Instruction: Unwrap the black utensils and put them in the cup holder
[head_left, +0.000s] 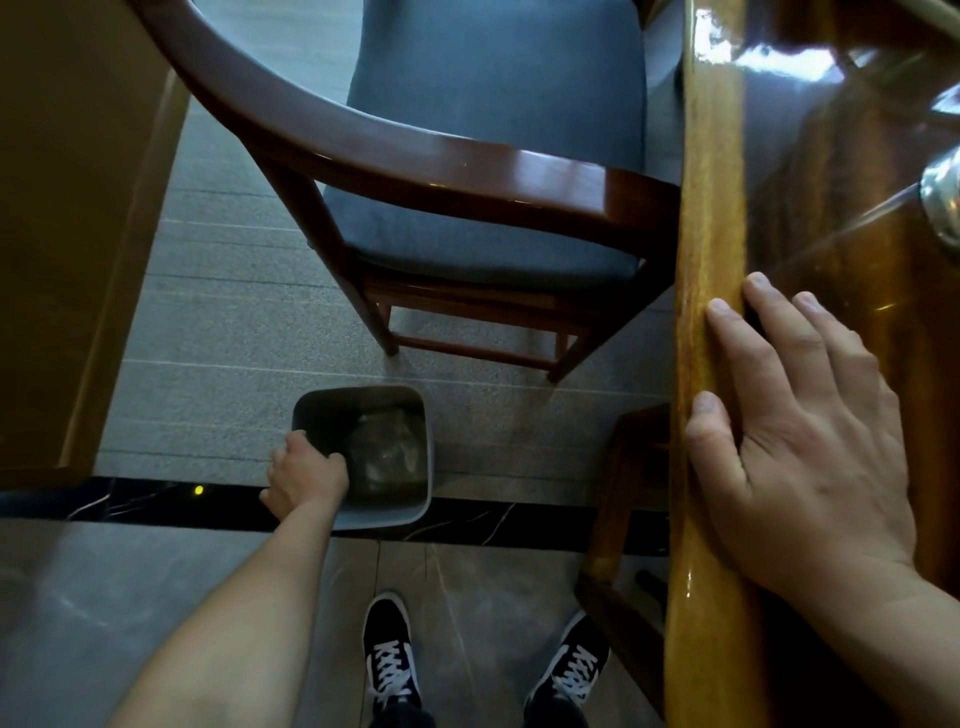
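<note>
No black utensils or wrappers show in this view. My left hand reaches down to a grey waste bin on the floor. Its fingers curl over the bin's left rim, with the thumb outside. Crumpled clear wrapping lies inside the bin. My right hand rests flat with straight fingers on the glossy wooden table's edge. A shiny metal object sits on the table at the right border, mostly cut off; I cannot tell what it is.
A wooden chair with a blue cushion stands pushed up to the table, just beyond the bin. A wooden panel is at the left. My two black shoes stand on grey tile below.
</note>
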